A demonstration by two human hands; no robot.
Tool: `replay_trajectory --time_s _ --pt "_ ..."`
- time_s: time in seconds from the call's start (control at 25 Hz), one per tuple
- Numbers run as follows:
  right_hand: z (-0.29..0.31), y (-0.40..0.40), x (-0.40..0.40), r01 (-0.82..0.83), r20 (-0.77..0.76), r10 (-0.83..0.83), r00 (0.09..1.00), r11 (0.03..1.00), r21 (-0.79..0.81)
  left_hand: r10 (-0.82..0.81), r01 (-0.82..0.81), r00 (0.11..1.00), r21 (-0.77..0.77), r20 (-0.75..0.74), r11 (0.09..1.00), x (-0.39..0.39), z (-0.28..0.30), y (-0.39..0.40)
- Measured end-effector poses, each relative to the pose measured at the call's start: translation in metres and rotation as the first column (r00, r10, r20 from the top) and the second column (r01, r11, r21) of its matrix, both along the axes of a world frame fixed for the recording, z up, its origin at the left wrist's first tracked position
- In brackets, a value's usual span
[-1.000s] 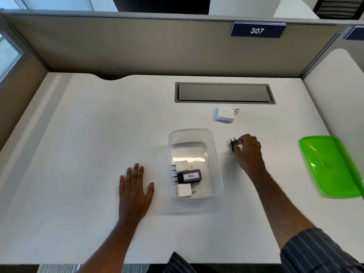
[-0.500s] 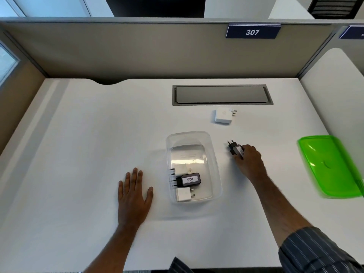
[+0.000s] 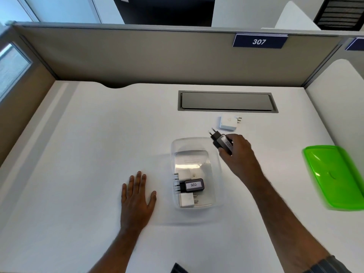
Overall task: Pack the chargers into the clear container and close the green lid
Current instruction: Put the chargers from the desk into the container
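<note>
Right hand (image 3: 239, 152) pinches black charger (image 3: 221, 142) at tub (image 3: 218, 168) rim — prongs could snag it; left hand (image 3: 136, 196) flat, fingers apart.

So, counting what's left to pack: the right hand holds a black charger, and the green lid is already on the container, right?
Not quite. The right hand does hold the black charger, but the head view shows the green lid lying on the desk, apart from the open clear container.
</note>
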State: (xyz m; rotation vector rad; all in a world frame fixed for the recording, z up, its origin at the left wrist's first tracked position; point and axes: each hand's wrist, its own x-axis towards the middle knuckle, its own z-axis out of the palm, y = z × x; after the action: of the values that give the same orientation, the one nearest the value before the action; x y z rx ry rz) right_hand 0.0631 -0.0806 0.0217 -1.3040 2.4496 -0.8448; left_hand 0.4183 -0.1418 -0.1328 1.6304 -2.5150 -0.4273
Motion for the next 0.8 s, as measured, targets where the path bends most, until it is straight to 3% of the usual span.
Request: replay_trajectory --time_s 0.16,0.4,0.52,0.8 --pt "0.001 -0.022 0.032 -0.232 -0.088 0.235 0.968 0.972 0.041 -0.001 0.001 1.0 -0.001 0.005 1.0 0.0 0.0 -0.001" --pt "-0.028 -0.045 0.056 -0.406 -0.162 0.476 0.864 0.85 0.337 -0.003 0.003 1.0 0.001 -0.004 1.0 -0.001 0.002 0.0" --pt "-0.045 -0.049 0.061 -0.419 -0.141 0.525 0.839 0.79 0.448 0.001 -0.001 1.0 0.001 0.0 1.0 -0.001 0.003 0.0" --pt "-0.065 -0.057 0.063 -0.452 -0.059 0.554 0.83 0.731 0.51 0.002 -0.002 1.0 0.007 -0.003 1.0 -0.001 0.002 -0.001"
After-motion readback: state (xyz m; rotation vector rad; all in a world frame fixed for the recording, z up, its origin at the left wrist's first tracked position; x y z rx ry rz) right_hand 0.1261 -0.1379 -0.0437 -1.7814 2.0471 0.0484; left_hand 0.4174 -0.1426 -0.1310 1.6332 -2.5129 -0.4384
